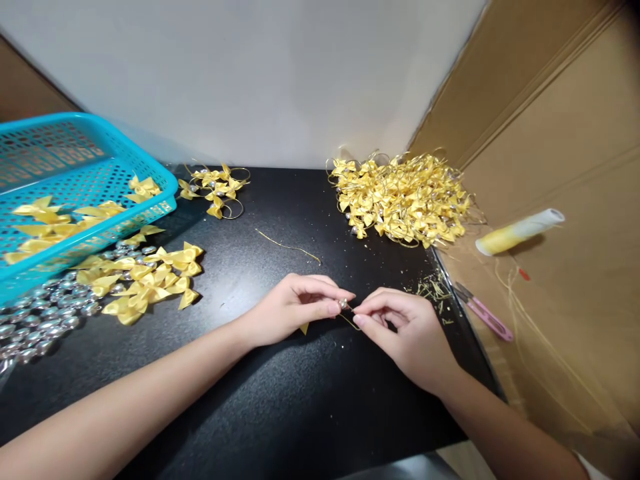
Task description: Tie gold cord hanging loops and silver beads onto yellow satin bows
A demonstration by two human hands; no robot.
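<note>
Hiding yellow bow (304,328), left hand (290,310); maybe pinched.

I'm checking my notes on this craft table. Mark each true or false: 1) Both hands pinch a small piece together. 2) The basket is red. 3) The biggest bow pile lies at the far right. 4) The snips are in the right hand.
1) True: the left hand and right hand meet on a small bead with gold thread.
2) False: the basket is blue.
3) True: the bow pile lies there.
4) False: the snips lie on the cardboard.
</note>
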